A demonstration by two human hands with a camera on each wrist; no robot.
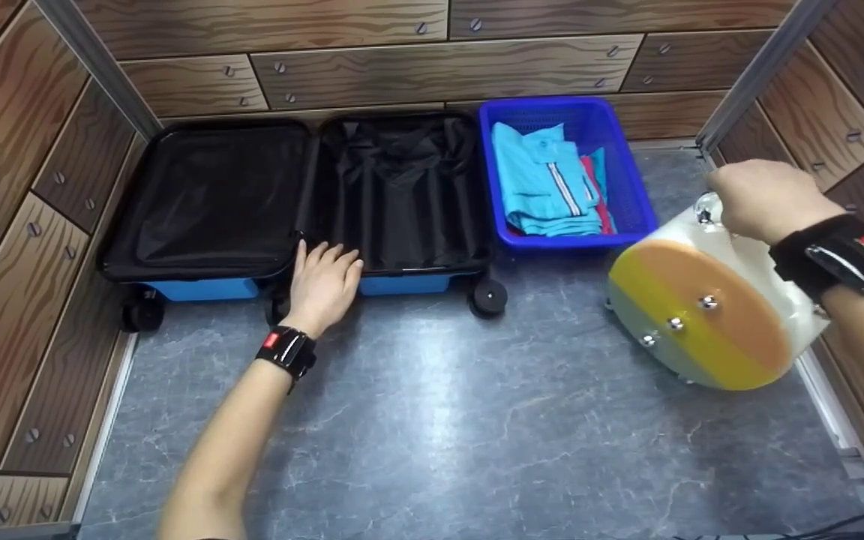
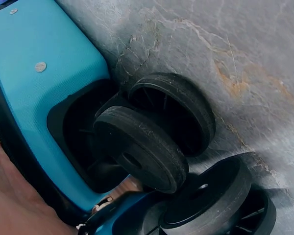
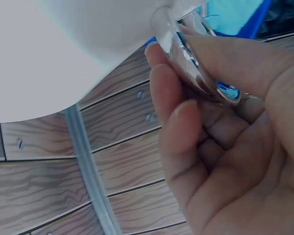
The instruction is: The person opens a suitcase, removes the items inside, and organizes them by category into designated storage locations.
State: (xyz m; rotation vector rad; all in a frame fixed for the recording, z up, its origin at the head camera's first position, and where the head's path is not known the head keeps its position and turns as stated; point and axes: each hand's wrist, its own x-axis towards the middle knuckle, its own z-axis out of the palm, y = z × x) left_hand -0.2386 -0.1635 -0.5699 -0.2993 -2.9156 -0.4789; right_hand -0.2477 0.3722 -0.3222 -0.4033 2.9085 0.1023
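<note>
My left hand [image 1: 325,287] rests with extended fingers on the near rim of an open suitcase [image 1: 402,217], by the join of its two halves. The suitcase lies flat, black inside and blue outside; its wheels [image 2: 142,147] fill much of the left wrist view. On the right, my right hand [image 1: 773,199] grips a shiny metal loop handle [image 3: 186,61] on a drum-shaped white object [image 1: 751,262]. That object is tilted, its round face striped orange, yellow and grey with several metal knobs. In the right wrist view, its smooth white side [image 3: 49,54] is beside the fingers.
Right of the suitcase stands a blue plastic basket [image 1: 631,184] with folded light-blue clothes [image 1: 548,180] and something red [image 1: 603,199] inside. Wood-patterned panels [image 1: 372,71] border the grey marbled floor [image 1: 432,420] on the back and both sides.
</note>
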